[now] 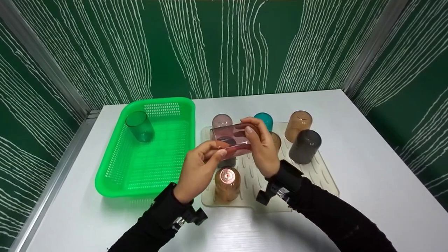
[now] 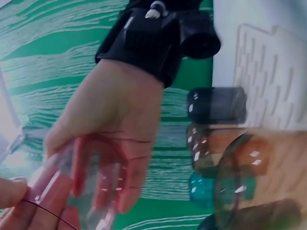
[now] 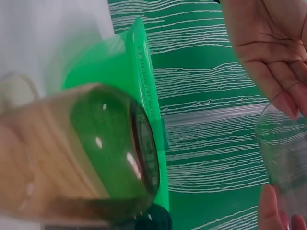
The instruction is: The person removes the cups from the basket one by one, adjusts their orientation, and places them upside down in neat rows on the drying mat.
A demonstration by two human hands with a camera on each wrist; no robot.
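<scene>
A clear pink glass [image 1: 232,134] lies sideways in the air, held by both hands above a drying mat. My left hand [image 1: 196,171] pinches its left end, the open rim, between thumb and fingers. Around the rounded base end curl the thumb and fingers of my right hand [image 1: 263,150]. The left wrist view has the pink glass [image 2: 98,163] against the palm of the right hand [image 2: 112,108]. Just below the hands, an upturned amber glass [image 1: 227,189] stands on the mat. A dark glass [image 1: 228,162] is partly hidden beneath the pink one.
On the ribbed cream mat [image 1: 259,190] stand more upturned glasses: pale mauve [image 1: 222,120], teal [image 1: 265,120], amber [image 1: 298,126], dark grey [image 1: 305,147], and another amber [image 1: 276,140] half hidden. Left of it, a green basket [image 1: 101,183] contains one green glass [image 1: 140,126].
</scene>
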